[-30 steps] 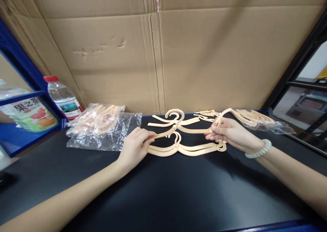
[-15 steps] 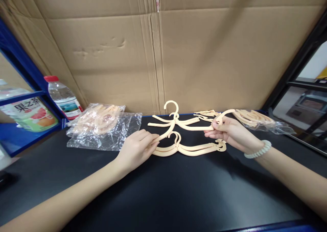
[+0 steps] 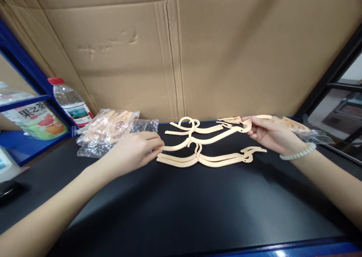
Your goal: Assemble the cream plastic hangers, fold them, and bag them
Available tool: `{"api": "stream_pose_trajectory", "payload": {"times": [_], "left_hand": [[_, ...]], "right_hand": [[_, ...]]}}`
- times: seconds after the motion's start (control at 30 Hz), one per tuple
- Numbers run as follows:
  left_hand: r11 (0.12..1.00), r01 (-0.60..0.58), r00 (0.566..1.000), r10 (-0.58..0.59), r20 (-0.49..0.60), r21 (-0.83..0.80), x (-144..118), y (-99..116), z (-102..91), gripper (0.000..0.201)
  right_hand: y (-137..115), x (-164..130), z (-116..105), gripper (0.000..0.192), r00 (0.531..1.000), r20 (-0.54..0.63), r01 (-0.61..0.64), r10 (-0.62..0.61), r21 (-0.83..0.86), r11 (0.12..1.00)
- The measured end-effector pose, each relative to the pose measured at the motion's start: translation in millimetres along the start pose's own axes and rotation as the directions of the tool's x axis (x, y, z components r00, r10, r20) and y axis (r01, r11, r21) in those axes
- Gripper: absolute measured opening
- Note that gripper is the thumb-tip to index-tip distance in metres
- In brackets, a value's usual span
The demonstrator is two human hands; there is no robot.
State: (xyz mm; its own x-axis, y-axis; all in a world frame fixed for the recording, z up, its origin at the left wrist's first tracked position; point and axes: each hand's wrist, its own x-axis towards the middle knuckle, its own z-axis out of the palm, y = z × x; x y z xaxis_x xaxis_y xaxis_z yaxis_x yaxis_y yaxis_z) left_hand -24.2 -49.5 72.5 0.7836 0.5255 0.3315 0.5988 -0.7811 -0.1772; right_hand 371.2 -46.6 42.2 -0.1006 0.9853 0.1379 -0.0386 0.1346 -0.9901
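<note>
I've got one cream hanger pinched at both tips, left hand and right hand, and judge squaring it over the stack of hangers comes next.

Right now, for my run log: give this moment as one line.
left hand: pinches hanger left end | right hand: pinches its right end | hanger: held above stacked hangers | black table: bagged hangers left

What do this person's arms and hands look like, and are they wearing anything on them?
Both forearms are bare, with no sleeves in view and no gloves. The left hand shows no ring, watch or band. The right hand has one item at the wrist: a pale, whitish coiled bracelet, like a spiral hair tie.
</note>
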Motion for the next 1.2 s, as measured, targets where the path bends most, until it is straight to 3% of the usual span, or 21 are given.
{"api": "stream_pose_trajectory", "payload": {"times": [0.13, 0.23, 0.33, 0.53, 0.67, 0.97, 1.2], "left_hand": [[0.998, -0.034, 0.990, 0.040, 0.135, -0.045, -3.6, -1.2, -7.5, 0.020], [0.995, -0.064, 0.980, 0.077, 0.183, -0.073, -3.7, 4.0, -5.5, 0.019], [0.991, -0.107, 0.969, 0.121, 0.216, -0.074, -2.0, 11.9, -0.9, 0.021], [0.986, -0.134, 0.958, 0.155, 0.242, -0.100, 0.0, 20.5, 7.8, 0.022], [0.985, -0.120, 0.962, 0.148, 0.231, -0.127, 1.0, 19.0, 12.6, 0.020], [0.982, -0.101, 0.972, 0.131, 0.197, -0.157, 1.7, 17.7, 20.1, 0.021], [0.980, -0.090, 0.983, 0.116, 0.146, -0.175, 4.1, 19.3, 20.0, 0.026]], "right_hand": [[-8.4, -1.9, -17.9, 0.024, 0.957, 0.219, -0.121, 0.190, -0.297, 0.947], [-17.1, -4.6, -25.6, 0.023, 0.873, 0.414, 0.036, 0.257, -0.580, 0.814], [-22.5, -5.8, -27.1, 0.021, 0.820, 0.512, 0.199, 0.256, -0.674, 0.712], [-19.8, -3.0, -27.0, 0.022, 0.793, 0.523, 0.254, 0.311, -0.749, 0.613], [-16.3, -1.4, -28.2, 0.021, 0.814, 0.471, 0.245, 0.339, -0.809, 0.534], [-13.5, -1.6, -30.1, 0.021, 0.821, 0.403, 0.182, 0.405, -0.857, 0.483], [-9.1, 1.0, -31.2, 0.024, 0.848, 0.465, 0.307, 0.254, -0.822, 0.479]]}}
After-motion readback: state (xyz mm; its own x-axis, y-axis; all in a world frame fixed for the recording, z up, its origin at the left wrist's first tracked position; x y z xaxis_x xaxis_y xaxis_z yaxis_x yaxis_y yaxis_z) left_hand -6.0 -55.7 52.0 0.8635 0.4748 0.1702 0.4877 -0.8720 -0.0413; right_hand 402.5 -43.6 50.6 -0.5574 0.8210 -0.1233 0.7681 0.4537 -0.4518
